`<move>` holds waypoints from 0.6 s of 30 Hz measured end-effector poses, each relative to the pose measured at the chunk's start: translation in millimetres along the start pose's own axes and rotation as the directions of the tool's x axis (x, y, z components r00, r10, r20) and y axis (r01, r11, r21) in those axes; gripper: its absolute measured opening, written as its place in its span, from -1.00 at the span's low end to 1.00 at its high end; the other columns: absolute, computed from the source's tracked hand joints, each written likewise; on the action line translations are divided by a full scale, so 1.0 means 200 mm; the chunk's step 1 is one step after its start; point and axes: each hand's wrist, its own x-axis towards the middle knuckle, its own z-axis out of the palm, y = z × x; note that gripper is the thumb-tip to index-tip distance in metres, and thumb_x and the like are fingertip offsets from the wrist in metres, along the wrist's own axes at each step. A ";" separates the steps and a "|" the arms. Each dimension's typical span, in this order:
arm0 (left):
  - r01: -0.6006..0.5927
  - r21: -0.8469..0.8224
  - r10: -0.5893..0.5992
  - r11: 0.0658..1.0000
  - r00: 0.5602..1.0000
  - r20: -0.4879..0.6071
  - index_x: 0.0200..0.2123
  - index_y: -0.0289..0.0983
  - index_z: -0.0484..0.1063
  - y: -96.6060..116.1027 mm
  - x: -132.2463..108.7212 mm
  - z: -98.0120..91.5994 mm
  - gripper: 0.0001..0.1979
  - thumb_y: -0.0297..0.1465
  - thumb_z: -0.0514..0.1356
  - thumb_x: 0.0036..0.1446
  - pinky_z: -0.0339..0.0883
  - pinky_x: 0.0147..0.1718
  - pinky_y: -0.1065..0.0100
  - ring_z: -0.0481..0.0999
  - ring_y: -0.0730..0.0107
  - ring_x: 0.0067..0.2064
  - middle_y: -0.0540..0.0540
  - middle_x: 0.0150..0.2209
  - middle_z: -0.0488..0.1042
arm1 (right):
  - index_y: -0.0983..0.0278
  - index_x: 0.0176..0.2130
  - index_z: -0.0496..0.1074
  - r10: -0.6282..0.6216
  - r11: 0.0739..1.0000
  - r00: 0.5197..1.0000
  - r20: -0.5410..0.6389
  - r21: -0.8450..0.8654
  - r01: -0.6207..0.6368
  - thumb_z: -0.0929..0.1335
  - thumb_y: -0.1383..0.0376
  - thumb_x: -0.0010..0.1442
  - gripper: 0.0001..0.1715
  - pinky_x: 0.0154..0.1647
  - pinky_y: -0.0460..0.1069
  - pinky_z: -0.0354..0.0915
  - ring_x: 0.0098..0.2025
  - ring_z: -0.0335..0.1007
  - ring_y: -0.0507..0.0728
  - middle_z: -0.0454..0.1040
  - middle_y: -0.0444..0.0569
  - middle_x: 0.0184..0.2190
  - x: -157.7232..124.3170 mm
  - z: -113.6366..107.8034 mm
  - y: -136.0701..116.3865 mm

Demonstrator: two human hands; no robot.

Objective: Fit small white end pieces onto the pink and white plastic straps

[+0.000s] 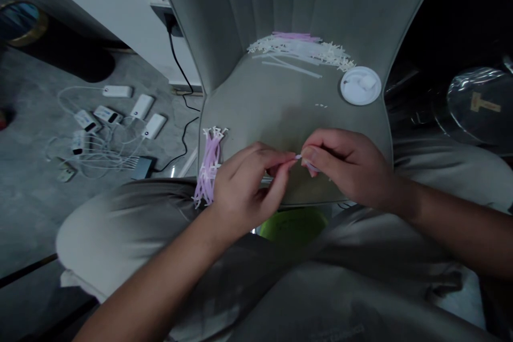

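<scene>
pink plastic ties (208, 171), grey pleated chair back (260, 5)

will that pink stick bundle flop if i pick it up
The bundle of pale-pink plastic sticks will probably flex yet keep its shape, since the sticks bow gently. It likely feels light, and the sticks may slide apart, with no visible binding, though their white cross-shaped ends could snag.

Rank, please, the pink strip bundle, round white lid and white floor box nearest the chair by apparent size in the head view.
Largest, about alike: the pink strip bundle, longer, and the round white lid, wider. Smallest: the white floor box, though it lies farther off, so true size is unsure.
</scene>
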 end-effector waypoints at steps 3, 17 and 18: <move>-0.007 -0.012 0.007 1.000 1.000 0.012 -0.23 -0.27 0.44 0.00 0.00 0.00 -0.82 -0.57 0.27 0.08 0.34 -0.47 0.43 0.48 0.50 -0.43 -0.01 -0.44 0.53 | 0.28 -0.43 0.37 -0.002 1.000 1.000 -0.003 -0.018 0.002 0.26 0.16 0.32 -0.65 -0.42 -0.10 0.16 -0.45 0.22 -0.03 0.34 -0.16 -0.53 0.00 0.00 0.00; -0.035 -0.068 0.037 0.997 0.999 0.030 -0.18 -0.24 0.41 -0.02 -0.04 0.04 -0.78 -0.56 0.26 0.09 0.35 -0.46 0.42 0.52 0.48 -0.38 -0.04 -0.37 0.57 | 0.28 -0.43 0.36 -0.011 0.999 0.997 0.072 -0.036 0.013 0.26 0.19 0.32 -0.67 -0.47 -0.11 0.11 -0.48 0.16 -0.04 0.28 -0.18 -0.55 0.02 -0.02 0.01; -0.031 -0.073 0.033 0.997 0.999 0.023 -0.18 -0.25 0.41 -0.02 -0.04 0.04 -0.79 -0.56 0.26 0.10 0.34 -0.46 0.42 0.52 0.48 -0.39 -0.04 -0.37 0.56 | 0.29 -0.43 0.36 -0.005 0.999 0.996 0.084 -0.036 0.008 0.26 0.19 0.32 -0.68 -0.47 -0.10 0.11 -0.48 0.16 -0.04 0.28 -0.18 -0.55 0.02 -0.03 0.02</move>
